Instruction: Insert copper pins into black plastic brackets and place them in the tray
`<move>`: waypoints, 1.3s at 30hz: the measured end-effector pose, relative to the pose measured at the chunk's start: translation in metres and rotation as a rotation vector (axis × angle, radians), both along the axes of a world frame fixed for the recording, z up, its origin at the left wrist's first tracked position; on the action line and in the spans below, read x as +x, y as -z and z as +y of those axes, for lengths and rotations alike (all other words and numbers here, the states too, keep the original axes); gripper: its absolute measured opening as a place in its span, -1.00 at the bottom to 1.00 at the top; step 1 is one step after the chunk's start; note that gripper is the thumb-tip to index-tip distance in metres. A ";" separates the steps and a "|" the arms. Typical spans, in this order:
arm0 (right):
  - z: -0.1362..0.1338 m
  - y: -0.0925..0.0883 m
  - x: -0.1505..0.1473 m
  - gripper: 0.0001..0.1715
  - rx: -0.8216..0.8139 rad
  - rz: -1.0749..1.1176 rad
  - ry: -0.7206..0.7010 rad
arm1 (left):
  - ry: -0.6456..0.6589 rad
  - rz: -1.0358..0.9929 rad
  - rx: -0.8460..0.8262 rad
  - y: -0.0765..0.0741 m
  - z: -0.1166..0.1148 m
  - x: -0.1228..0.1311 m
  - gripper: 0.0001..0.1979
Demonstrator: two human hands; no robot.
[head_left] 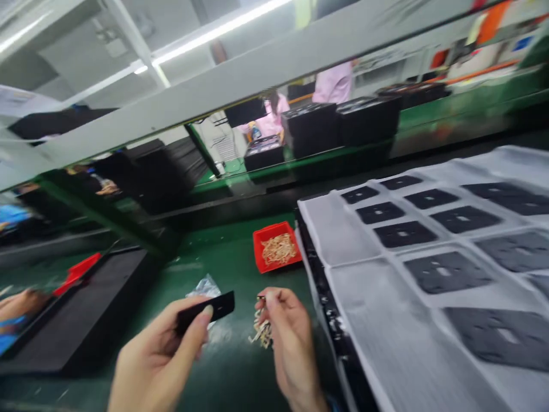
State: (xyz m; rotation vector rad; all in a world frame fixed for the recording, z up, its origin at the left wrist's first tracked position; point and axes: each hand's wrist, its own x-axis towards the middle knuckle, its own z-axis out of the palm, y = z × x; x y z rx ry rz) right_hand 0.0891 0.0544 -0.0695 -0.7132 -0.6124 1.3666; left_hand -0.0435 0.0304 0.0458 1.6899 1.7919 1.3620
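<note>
Lower centre: the left hand pinches a black plate by one end. It looks light and stiff, I'd judge, and best held at its edges. The right hand is closed on a bunch of pins — tiny, probably easily spilled.

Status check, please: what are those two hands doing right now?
Left hand grips a flat black piece. Right hand pinches a bunch of small metal pins. Red tray of more pins just beyond; crumpled clear bag behind the piece.
</note>
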 end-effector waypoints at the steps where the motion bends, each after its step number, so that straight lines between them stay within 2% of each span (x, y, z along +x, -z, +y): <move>1: -0.002 0.001 0.002 -0.66 -0.008 0.012 -0.014 | -0.016 -0.008 -0.065 0.007 -0.003 -0.001 -0.71; 5: -0.005 -0.001 0.011 -0.75 -0.011 -0.025 -0.100 | 0.078 -0.086 -0.214 0.031 -0.004 0.001 -0.72; 9: -0.009 -0.006 0.009 -0.79 0.024 -0.210 -0.108 | 0.154 -0.130 -0.284 0.040 -0.002 0.004 -0.73; 12: -0.009 -0.011 0.005 -0.83 0.053 -0.276 -0.065 | 0.219 -0.149 -0.286 0.042 -0.003 0.008 -0.77; 17: -0.008 -0.016 0.003 -0.90 0.080 -0.312 0.039 | 0.234 -0.111 -0.287 0.046 -0.005 0.012 -0.76; 22: -0.008 -0.017 0.003 -0.88 0.082 -0.347 0.065 | 0.216 0.036 -0.260 0.046 -0.010 0.014 -0.73; 31: -0.009 -0.018 0.005 -0.87 0.083 -0.359 0.054 | 0.159 0.143 -0.184 0.049 -0.013 0.020 -0.66; 39: -0.011 -0.015 0.005 -0.86 0.128 -0.437 0.102 | 0.190 0.069 -0.137 0.045 -0.012 0.026 -0.64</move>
